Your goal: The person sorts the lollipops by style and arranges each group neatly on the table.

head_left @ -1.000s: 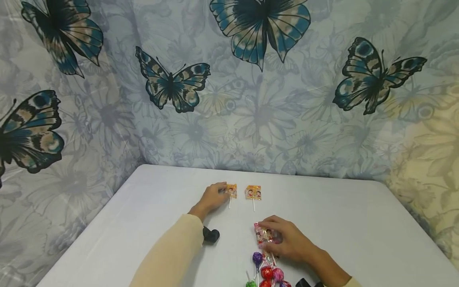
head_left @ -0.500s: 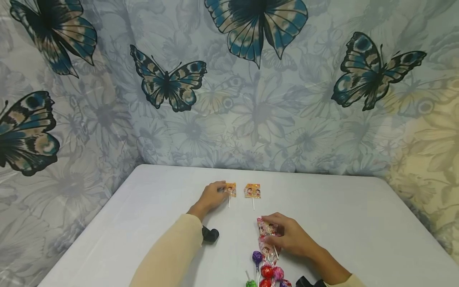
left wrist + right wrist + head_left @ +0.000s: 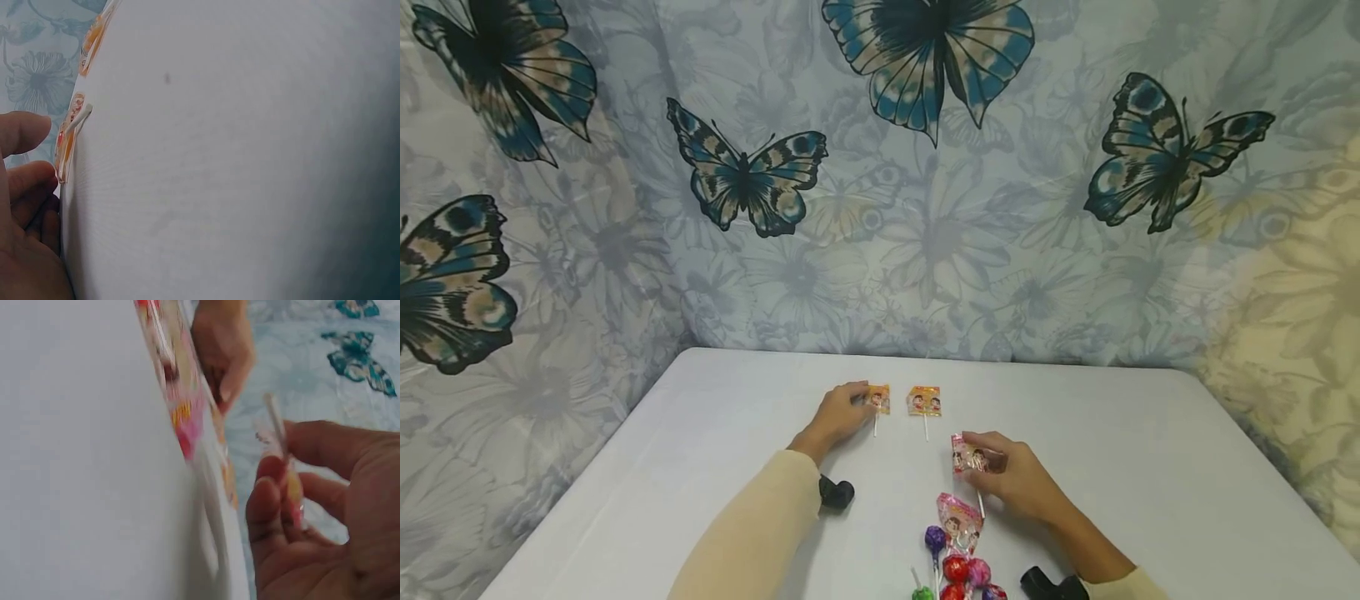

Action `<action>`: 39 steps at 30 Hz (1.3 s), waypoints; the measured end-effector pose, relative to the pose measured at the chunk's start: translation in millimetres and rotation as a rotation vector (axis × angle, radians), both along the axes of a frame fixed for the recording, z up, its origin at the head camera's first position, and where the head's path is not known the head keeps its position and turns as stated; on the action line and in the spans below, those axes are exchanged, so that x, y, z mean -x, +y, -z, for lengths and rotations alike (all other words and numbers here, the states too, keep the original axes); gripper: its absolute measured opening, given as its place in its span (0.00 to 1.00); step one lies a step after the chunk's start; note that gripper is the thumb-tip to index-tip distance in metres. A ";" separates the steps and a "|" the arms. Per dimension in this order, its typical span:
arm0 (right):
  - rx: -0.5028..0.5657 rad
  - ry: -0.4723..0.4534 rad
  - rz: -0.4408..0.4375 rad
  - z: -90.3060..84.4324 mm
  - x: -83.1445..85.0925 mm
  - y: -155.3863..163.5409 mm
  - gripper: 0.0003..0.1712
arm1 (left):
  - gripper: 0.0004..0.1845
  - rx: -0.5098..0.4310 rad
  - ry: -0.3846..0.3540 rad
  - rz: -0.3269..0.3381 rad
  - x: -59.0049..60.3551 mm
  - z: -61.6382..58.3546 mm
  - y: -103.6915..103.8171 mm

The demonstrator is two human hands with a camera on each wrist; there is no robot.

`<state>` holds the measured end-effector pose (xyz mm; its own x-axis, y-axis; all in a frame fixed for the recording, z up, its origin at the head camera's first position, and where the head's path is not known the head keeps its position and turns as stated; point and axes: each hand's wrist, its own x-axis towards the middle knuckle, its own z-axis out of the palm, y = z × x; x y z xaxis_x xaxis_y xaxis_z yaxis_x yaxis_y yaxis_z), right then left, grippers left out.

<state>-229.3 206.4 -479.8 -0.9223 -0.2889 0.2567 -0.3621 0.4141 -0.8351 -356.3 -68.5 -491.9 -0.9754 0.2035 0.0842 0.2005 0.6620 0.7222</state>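
Note:
My right hand (image 3: 1018, 475) holds a pink-wrapped flat lollipop (image 3: 967, 457) by its right side, its white stick pointing toward me. In the right wrist view, the held lollipop (image 3: 293, 487) sits between thumb and fingers, above the table. At the far side, my left hand (image 3: 838, 414) rests beside an orange-wrapped lollipop (image 3: 878, 400). The left wrist view shows its fingertips touching the wrapper's edge, with the thumb standing apart. To the right lies a second orange-wrapped lollipop (image 3: 924, 402), parallel to the first. Another pink-wrapped lollipop (image 3: 959, 521) lies below my right hand.
Round lollipops gather at the near edge: a purple one (image 3: 935, 538), a red one (image 3: 956, 569), a pink one (image 3: 979, 572) and a green one (image 3: 922, 593), among others. The white table (image 3: 1120, 458) meets a butterfly-print cloth (image 3: 940, 250) at the back.
My right hand has moved away from me and slightly right with the pink-wrapped lollipop, uncovering the other pink-wrapped one beneath. My left hand has stayed beside the orange-wrapped lollipop.

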 end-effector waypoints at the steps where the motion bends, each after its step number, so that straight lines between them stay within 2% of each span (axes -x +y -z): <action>1: 0.003 0.001 0.017 -2.1 2.8 1.1 0.30 | 0.23 -0.004 0.001 -0.004 0.2 -0.2 -0.6; 7: -0.011 -0.040 0.111 -8.8 21.6 7.3 0.30 | 0.24 -0.008 0.004 -0.005 2.4 1.4 -2.6; 15: 0.008 -0.145 0.102 -12.2 48.9 14.3 0.30 | 0.24 -0.007 -0.005 -0.001 1.5 0.7 -1.1; 25: -0.078 -0.176 0.137 -9.8 73.2 14.8 0.28 | 0.24 -0.009 0.000 -0.003 2.0 3.6 -1.9; 34: -0.173 -0.226 0.217 -0.4 94.2 9.4 0.28 | 0.25 -0.001 0.006 0.005 3.4 7.3 -2.7; 39: -0.252 -0.195 0.213 0.7 102.2 6.2 0.28 | 0.25 0.000 0.004 -0.006 3.6 4.6 -2.0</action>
